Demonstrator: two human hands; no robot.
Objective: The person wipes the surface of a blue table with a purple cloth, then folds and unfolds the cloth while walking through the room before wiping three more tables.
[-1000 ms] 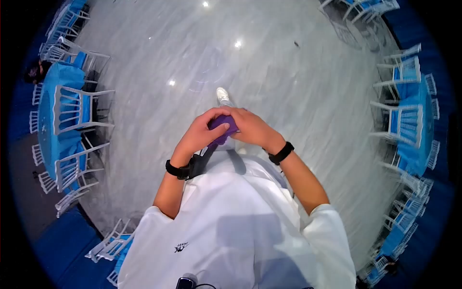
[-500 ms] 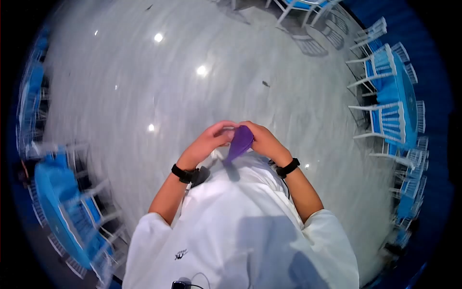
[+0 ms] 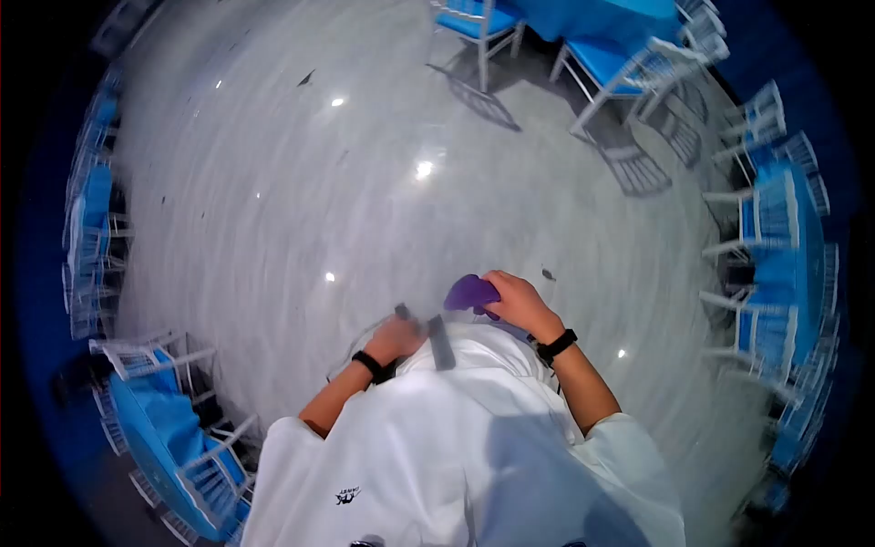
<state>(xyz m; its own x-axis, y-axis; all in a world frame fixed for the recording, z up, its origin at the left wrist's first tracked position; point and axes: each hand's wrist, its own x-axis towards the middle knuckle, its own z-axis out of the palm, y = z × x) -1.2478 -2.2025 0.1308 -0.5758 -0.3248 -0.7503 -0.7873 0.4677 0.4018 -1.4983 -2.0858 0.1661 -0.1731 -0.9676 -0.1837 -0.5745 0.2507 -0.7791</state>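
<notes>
The right hand (image 3: 518,301) is closed on a soft-looking purple piece (image 3: 468,293), gripping it by the end nearest the fingers; held this way, most of it sticks out toward the left side, in front of the body, probably to keep it in sight and within the other hand's reach. The left hand (image 3: 396,339) is low, close against the white shirt (image 3: 410,428), and too blurred to tell whether it is open or gripping the small dark thing (image 3: 401,312) at its fingers. A dark strip (image 3: 441,343) lies between the hands, over the shirt. Whether the purple piece is a pouch with something inside cannot be told. Farther out are the pale floor (image 3: 273,182) and a blue-covered table (image 3: 597,20).
</notes>
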